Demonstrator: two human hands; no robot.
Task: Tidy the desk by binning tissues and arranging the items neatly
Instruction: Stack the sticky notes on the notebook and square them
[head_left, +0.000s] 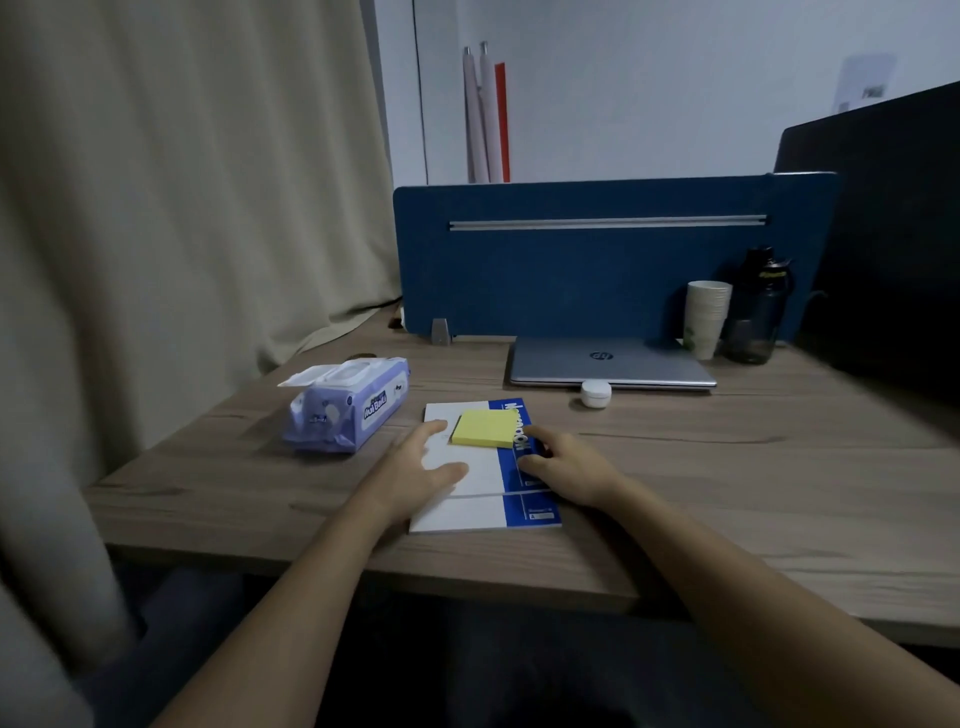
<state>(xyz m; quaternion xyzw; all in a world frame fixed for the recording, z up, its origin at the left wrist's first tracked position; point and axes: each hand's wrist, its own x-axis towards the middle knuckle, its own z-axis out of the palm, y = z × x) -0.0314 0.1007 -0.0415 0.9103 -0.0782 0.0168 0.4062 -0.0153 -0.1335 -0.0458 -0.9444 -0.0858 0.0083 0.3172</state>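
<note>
A white and blue notebook lies flat near the front edge of the wooden desk. On its far half rests a yellow sticky-note pad. My left hand lies on the notebook's white left side, fingers spread, fingertips near the pad's left edge. My right hand rests on the blue right strip, fingers curled at the pad's right corner. Neither hand lifts anything. A purple wet-wipe pack, lid flap open, sits to the left of the notebook.
A shut silver laptop lies at the back against the blue divider. A small white earbud case sits in front of it. Stacked paper cups and a dark bottle stand at the back right. A beige curtain hangs on the left.
</note>
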